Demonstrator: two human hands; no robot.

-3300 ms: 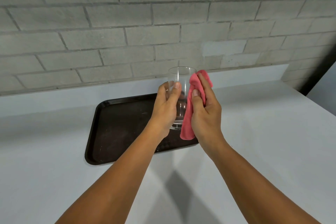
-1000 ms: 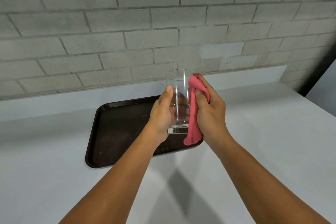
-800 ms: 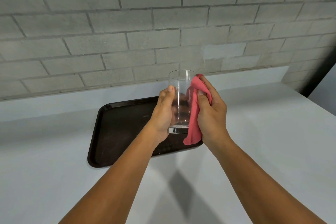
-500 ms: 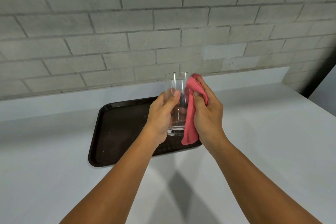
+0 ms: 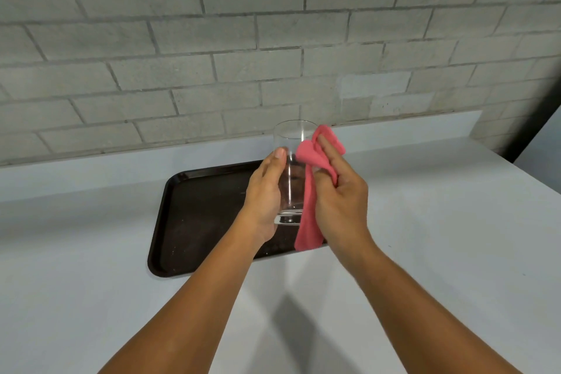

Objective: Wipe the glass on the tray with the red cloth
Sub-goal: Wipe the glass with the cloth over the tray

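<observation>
The clear cylindrical drinking glass [image 5: 293, 167] is held upright above the dark brown plastic tray [image 5: 194, 222], gripped around its side by the left hand [image 5: 264, 194]. The right hand [image 5: 340, 194] clutches the red cloth [image 5: 309, 191], pressing it against the glass's right side, over the white countertop [image 5: 440, 222]

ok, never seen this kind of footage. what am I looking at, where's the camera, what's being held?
No machine here: a person's two bare hands, filmed by one wide-angle camera worn on the head, looking forward and down. The left hand grips a clear empty glass, held upright above a dark tray. The right hand holds a red cloth against the side of the glass. The tray lies on a pale counter in front of a grey brick wall.
</observation>
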